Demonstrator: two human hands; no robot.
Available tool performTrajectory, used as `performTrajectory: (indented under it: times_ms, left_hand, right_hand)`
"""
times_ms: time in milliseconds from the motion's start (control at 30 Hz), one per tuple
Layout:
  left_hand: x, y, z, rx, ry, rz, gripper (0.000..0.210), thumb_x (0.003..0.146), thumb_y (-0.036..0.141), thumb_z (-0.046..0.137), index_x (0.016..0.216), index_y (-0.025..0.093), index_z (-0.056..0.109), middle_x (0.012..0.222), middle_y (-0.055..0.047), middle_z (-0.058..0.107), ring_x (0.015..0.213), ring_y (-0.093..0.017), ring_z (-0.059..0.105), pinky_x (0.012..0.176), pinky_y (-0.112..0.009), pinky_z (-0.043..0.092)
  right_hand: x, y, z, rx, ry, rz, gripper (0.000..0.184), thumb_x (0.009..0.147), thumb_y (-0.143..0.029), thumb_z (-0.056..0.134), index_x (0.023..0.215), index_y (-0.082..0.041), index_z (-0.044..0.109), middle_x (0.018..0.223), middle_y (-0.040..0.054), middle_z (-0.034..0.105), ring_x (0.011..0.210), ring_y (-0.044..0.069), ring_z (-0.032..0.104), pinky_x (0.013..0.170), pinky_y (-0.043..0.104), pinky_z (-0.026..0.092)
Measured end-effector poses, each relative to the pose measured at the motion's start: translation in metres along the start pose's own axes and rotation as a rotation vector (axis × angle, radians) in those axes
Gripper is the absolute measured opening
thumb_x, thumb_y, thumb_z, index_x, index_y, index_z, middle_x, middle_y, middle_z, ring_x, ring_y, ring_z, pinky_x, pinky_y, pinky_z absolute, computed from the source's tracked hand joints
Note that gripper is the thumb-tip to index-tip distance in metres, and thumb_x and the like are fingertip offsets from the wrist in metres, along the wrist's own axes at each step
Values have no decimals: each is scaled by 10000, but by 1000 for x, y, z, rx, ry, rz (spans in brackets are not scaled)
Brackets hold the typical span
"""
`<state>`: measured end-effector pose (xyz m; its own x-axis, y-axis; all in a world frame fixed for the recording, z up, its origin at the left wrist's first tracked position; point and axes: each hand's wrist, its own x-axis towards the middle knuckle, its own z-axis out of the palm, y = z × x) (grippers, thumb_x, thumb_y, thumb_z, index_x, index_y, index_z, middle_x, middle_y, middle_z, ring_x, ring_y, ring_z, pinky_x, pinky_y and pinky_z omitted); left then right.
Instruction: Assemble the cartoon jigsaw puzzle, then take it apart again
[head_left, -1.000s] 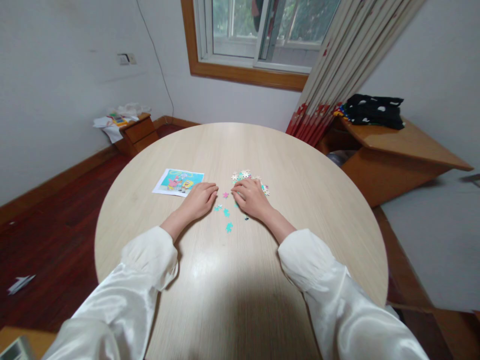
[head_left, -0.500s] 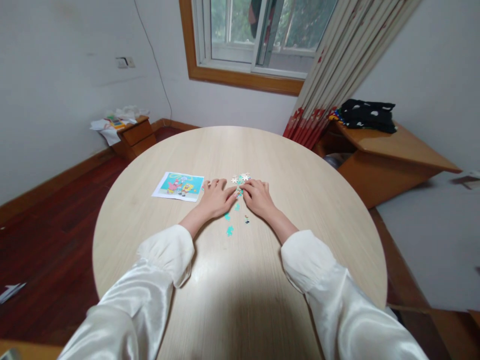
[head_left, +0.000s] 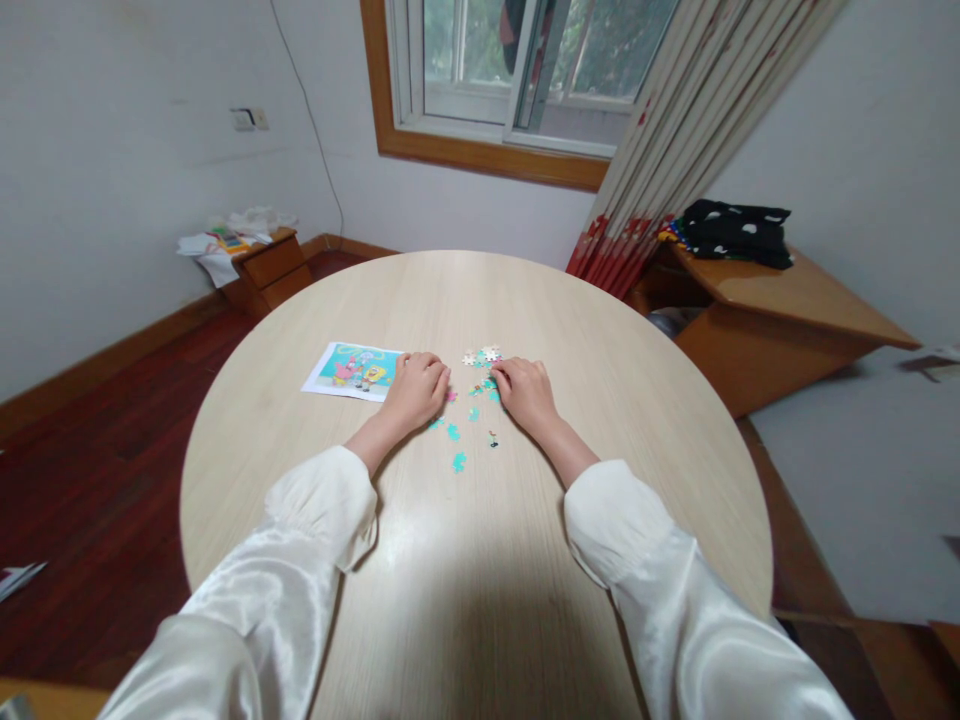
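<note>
My left hand (head_left: 418, 388) rests on the table with its fingers curled, beside the right edge of a printed cartoon picture (head_left: 354, 370), which it partly covers. A pink puzzle piece (head_left: 451, 396) lies against its fingertips. My right hand (head_left: 525, 393) has its fingers bent and thumb and forefinger drawn together at the right side of a cluster of puzzle pieces (head_left: 478, 389). What either hand holds, if anything, is hidden. Turquoise pieces (head_left: 454, 432), (head_left: 459, 462) lie between my forearms, and a dark-marked piece (head_left: 493, 438) sits below my right hand.
Several face-down pale pieces (head_left: 490, 353) lie beyond my hands on the round wooden table (head_left: 480, 560). A small cabinet with papers (head_left: 270, 270) stands at the left. Folded black cloth (head_left: 735, 232) lies on a tilted wooden desk (head_left: 806, 290) at the right, beside a curtain (head_left: 675, 130).
My left hand has moved left, away from the middle pieces, its fingers curling in and uncovering the pink piece. My right hand has shifted slightly right, its fingers more bent.
</note>
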<state>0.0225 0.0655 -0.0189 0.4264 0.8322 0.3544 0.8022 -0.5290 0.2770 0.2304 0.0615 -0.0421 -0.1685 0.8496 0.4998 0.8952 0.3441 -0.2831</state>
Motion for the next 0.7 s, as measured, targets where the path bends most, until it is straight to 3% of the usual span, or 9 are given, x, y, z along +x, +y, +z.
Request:
performTrajectory:
  times_ms: [133, 300, 433, 533, 700]
  left_hand:
    - [-14, 9, -2, -52, -62, 131, 352, 951, 239, 334, 948, 155, 676, 1042, -109, 684, 1023, -234, 577, 966, -417, 332]
    - [-30, 14, -3, -28, -127, 173, 303, 939, 246, 380, 983, 168, 669, 1107, -108, 680, 1050, -239, 584, 1038, -451, 284]
    - [-31, 9, -1, -62, -53, 121, 313, 944, 231, 372, 1045, 156, 658, 1134, -109, 676, 1101, -234, 574, 1071, -464, 261]
    - [-27, 3, 3, -66, 35, 37, 317, 941, 211, 367, 1025, 152, 666, 1142, -118, 673, 1111, -233, 574, 1069, -473, 275]
    - [-25, -2, 5, -62, 153, -14, 292, 908, 178, 397, 1014, 145, 667, 1100, -126, 676, 1075, -237, 587, 1044, -475, 312]
  right_hand:
    - [0, 3, -1, -4, 0, 7, 216, 915, -221, 450, 883, -197, 662, 896, 105, 708, 829, 242, 615, 747, 365, 407]
    - [-3, 7, -2, 25, -28, 9, 167, 851, -166, 502, 840, -196, 666, 875, 96, 700, 852, 251, 605, 770, 380, 446]
    - [1, 2, -2, 111, 33, -6, 216, 845, -131, 486, 916, -182, 684, 925, 118, 691, 911, 262, 587, 823, 409, 462]
    - [10, -11, 4, 203, 43, -97, 276, 854, -93, 464, 971, -206, 688, 970, 99, 693, 952, 252, 579, 857, 416, 459]
    - [16, -36, 18, 231, -80, -271, 213, 892, -142, 517, 949, -190, 716, 980, 99, 681, 949, 228, 548, 871, 392, 434]
